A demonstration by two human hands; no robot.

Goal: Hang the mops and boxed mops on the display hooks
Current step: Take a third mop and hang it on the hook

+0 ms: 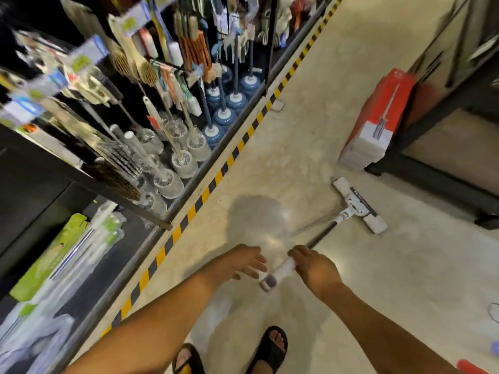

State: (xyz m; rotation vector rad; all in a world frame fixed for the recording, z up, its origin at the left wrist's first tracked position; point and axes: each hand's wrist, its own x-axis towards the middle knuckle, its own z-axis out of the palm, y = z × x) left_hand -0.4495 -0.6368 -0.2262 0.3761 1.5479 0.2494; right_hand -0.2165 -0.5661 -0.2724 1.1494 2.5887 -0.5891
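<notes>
1. My right hand (314, 268) is curled over the white grip of the mop (283, 269), fingers wrapped around the top of it. My left hand (243, 263) is open with its fingers stretched out just beside the grey cap end. Blur hides whether they touch it.
2. The mop slants away from me. Its dark shaft runs down to the mop head (357, 206), which lies on the floor (310, 130) near the base of the right-hand rack (432, 168).
3. The boxed mops (378, 117), red and white, stand on the floor beyond the mop head, leaning against that same rack.
4. The display hooks (172, 66) are on my left, above the striped floor tape (216, 179). They are crowded with brushes, with blue plungers (224, 114) and clear toilet brush holders (183, 157) on the shelf below.
5. I judge the mop is in hand but not yet lifted towards a hook.
6. Risks as I see them:
   - With one hand gripping high up, the long shaft could swing as I raise it, and the head could knock the boxes over.
   - Turning left, the head could sweep into the plungers or holders near the shelf's front edge.
   - Threading the cap end onto a packed hook could dislodge neighbouring stock.
</notes>
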